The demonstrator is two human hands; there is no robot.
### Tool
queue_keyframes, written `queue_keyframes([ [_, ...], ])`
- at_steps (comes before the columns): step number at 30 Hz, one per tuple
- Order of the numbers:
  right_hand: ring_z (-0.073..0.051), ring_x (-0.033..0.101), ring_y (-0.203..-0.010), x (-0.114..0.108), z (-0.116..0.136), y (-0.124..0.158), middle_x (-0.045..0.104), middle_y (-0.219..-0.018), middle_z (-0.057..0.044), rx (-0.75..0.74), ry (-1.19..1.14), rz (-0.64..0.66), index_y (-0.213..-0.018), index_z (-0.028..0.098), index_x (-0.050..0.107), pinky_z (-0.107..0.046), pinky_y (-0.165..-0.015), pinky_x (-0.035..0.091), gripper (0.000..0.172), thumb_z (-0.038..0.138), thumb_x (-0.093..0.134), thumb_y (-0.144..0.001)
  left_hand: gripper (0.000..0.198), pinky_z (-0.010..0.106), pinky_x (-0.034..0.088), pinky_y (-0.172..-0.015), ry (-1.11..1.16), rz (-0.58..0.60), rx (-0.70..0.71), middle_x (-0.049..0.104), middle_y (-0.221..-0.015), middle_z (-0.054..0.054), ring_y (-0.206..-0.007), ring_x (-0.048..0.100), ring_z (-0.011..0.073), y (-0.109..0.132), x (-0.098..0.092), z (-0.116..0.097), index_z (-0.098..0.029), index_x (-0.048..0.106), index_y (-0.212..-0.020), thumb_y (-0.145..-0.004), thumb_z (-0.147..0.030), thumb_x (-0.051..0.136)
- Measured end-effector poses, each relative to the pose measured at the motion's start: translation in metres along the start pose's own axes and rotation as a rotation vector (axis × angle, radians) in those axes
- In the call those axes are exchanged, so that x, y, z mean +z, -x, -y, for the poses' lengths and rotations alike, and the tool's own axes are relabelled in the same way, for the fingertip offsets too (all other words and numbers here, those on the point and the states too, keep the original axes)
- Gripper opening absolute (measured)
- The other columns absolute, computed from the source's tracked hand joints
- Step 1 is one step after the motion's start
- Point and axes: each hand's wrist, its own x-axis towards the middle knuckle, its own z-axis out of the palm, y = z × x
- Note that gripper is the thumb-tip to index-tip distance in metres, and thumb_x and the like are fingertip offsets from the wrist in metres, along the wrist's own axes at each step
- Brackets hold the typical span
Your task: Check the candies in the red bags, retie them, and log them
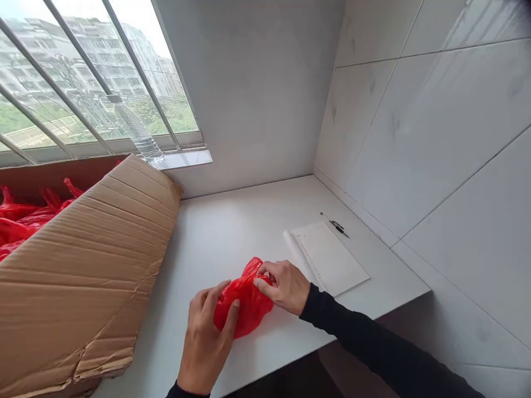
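A crumpled red plastic bag (249, 312) lies on the white tabletop (232, 221) near its front edge. My left hand (209, 326) curves around the bag's left side, with the thumb on top and the fingers along the far edge. On the upper right of the bag, my right hand (286, 284) pinches a gathered fold between thumb and fingers. What is inside the bag is hidden.
At left stands a large cardboard box (95, 254) holding several red plastic bags (33, 215). An open notebook (332, 257) and a black pen (338, 226) lie to the right. A water bottle (139, 130) stands on the windowsill (186, 159). Tiled wall (448, 155) bounds the right.
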Motion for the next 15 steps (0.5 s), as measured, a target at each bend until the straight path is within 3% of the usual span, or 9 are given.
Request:
queue_keyframes([
  [2, -0.015, 0.049, -0.062, -0.003, -0.004, 0.002, 0.051, -0.059, 0.005, 0.028, 0.004, -0.057, -0.080, 0.022, 0.060, -0.029, -0.068, 0.041, 0.012, 0.027, 0.056, -0.091, 0.029, 0.038, 0.050, -0.087, 0.029, -0.032, -0.082, 0.068, -0.096, 0.005, -0.095, 0.062, 0.0248, -0.004, -0.003, -0.001, -0.025, 0.073, -0.096, -0.087, -0.049, 0.060],
  [4, -0.018, 0.053, -0.072, -0.010, -0.012, 0.006, 0.058, -0.069, 0.001, 0.060, 0.002, -0.101, -0.078, 0.022, 0.058, -0.032, -0.072, 0.042, 0.016, 0.025, 0.052, -0.092, 0.032, 0.036, 0.051, -0.083, 0.046, -0.106, -0.176, 0.070, -0.091, 0.005, -0.089, 0.065, 0.0234, -0.006, -0.012, 0.007, -0.023, 0.071, -0.091, -0.089, -0.052, 0.057],
  [7, -0.022, 0.055, -0.090, -0.020, -0.022, 0.010, 0.064, -0.087, -0.005, 0.090, -0.002, -0.149, -0.082, 0.020, 0.058, -0.038, -0.086, 0.044, 0.013, 0.024, 0.051, -0.091, 0.041, 0.034, 0.054, -0.078, 0.089, -0.172, -0.281, 0.073, -0.096, 0.007, -0.086, 0.068, 0.0228, -0.005, -0.024, 0.015, -0.020, 0.068, -0.103, -0.091, -0.056, 0.051],
  [9, -0.024, 0.055, -0.104, -0.022, -0.020, 0.011, 0.065, -0.104, -0.007, 0.067, -0.037, -0.141, -0.099, 0.020, 0.061, -0.040, -0.094, 0.043, 0.013, 0.024, 0.054, -0.090, 0.045, 0.035, 0.053, -0.087, 0.135, -0.152, -0.260, 0.072, -0.112, 0.007, -0.100, 0.067, 0.0235, -0.003, -0.025, 0.011, -0.022, 0.065, -0.116, -0.090, -0.057, 0.053],
  [10, -0.024, 0.055, -0.107, -0.021, -0.016, 0.011, 0.065, -0.110, -0.008, 0.052, -0.063, -0.126, -0.110, 0.020, 0.060, -0.039, -0.095, 0.044, 0.023, 0.027, 0.058, -0.089, 0.048, 0.037, 0.051, -0.094, 0.135, -0.127, -0.228, 0.069, -0.122, 0.006, -0.109, 0.065, 0.0240, -0.003, -0.023, 0.006, -0.024, 0.061, -0.124, -0.089, -0.056, 0.056],
  [12, -0.022, 0.058, -0.098, -0.016, -0.006, 0.009, 0.065, -0.104, -0.005, 0.025, -0.105, -0.084, -0.123, 0.022, 0.057, -0.036, -0.089, 0.046, 0.038, 0.034, 0.064, -0.088, 0.051, 0.039, 0.044, -0.103, 0.086, -0.074, -0.159, 0.065, -0.127, 0.004, -0.117, 0.060, 0.0252, -0.005, -0.018, -0.006, -0.028, 0.060, -0.128, -0.084, -0.055, 0.064],
  [15, -0.015, 0.053, -0.065, -0.008, 0.003, 0.002, 0.056, -0.069, 0.004, 0.025, -0.130, -0.040, -0.102, 0.023, 0.063, -0.029, -0.069, 0.043, 0.020, 0.040, 0.060, -0.092, 0.041, 0.037, 0.047, -0.092, 0.061, -0.077, -0.206, 0.070, -0.104, 0.003, -0.097, 0.063, 0.0240, -0.011, -0.017, -0.016, -0.026, 0.070, -0.108, -0.082, -0.058, 0.064],
])
